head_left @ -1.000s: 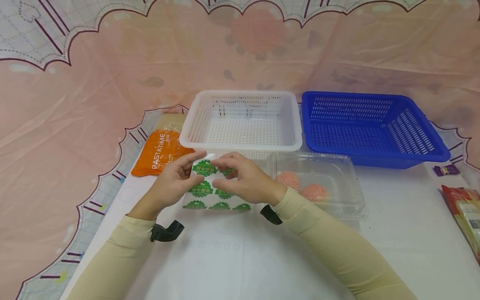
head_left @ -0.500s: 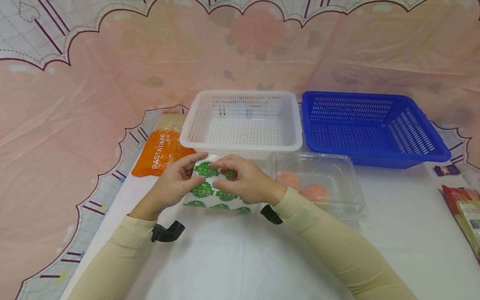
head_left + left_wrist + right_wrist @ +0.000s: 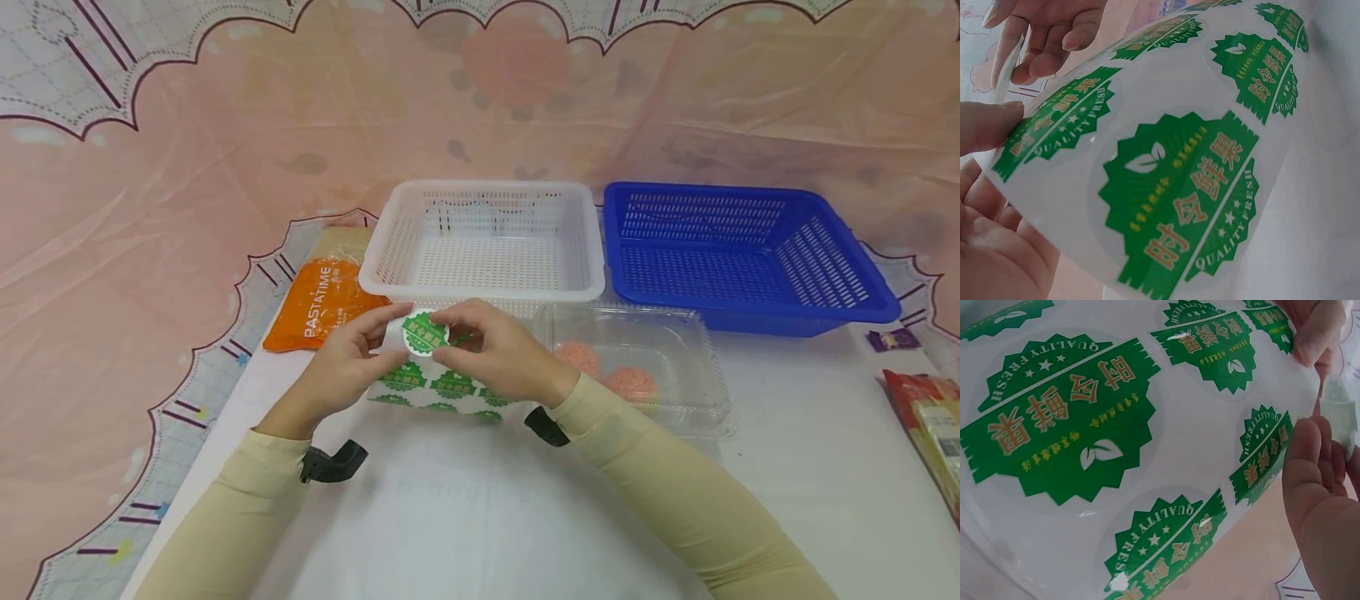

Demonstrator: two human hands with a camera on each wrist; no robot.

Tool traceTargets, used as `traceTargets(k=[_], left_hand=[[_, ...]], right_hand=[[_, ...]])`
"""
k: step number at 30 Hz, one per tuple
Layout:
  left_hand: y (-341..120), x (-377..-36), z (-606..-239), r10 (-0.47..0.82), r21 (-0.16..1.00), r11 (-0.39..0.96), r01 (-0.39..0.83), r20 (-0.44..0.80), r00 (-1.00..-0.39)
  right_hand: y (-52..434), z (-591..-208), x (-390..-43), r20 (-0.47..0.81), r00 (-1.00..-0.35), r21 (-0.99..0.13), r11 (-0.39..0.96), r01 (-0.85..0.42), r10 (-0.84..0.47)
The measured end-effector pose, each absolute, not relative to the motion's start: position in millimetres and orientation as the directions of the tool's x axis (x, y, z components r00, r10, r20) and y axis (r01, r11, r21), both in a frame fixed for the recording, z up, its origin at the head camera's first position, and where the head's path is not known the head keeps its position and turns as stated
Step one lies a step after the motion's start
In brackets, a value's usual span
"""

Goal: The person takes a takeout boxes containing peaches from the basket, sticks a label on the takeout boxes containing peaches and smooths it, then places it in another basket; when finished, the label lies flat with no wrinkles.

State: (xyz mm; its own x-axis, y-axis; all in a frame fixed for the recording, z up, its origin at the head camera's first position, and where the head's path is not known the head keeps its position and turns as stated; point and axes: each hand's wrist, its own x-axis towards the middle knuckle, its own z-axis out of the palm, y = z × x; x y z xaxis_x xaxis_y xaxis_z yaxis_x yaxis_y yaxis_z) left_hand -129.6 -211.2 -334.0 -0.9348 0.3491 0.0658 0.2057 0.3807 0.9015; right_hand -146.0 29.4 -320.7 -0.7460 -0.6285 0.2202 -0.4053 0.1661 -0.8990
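Sticker sheet [image 3: 442, 387], just in front of the white basket [image 3: 483, 287]: thin, floppy, glossy-slick; left hand [image 3: 347, 367] pinches its far corner, right hand [image 3: 498, 354] pinches one peeled round sticker [image 3: 424, 333], best taken by edges.

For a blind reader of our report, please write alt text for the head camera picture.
Two hands hold up a white sheet of round green stickers; the right hand pinches one peeled green sticker while the left hand holds the sheet's edge. Behind stand a white plastic basket and a blue plastic basket.
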Motion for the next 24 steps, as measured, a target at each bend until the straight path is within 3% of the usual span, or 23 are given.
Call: traceTargets(k=[11,24], left_hand=[[-216,-131,-333,0.294,0.915,0.377,0.147,0.032,-0.955],[-229,-133,-332,0.19,0.897,0.407,0.173,0.102,-0.976]], right_hand=[[35,-317,-144,0.217,-0.82,-0.899,0.218,-0.379,-0.53],[51,-313,-144,0.205,-0.838,-0.891,0.258,-0.374,-0.506]])
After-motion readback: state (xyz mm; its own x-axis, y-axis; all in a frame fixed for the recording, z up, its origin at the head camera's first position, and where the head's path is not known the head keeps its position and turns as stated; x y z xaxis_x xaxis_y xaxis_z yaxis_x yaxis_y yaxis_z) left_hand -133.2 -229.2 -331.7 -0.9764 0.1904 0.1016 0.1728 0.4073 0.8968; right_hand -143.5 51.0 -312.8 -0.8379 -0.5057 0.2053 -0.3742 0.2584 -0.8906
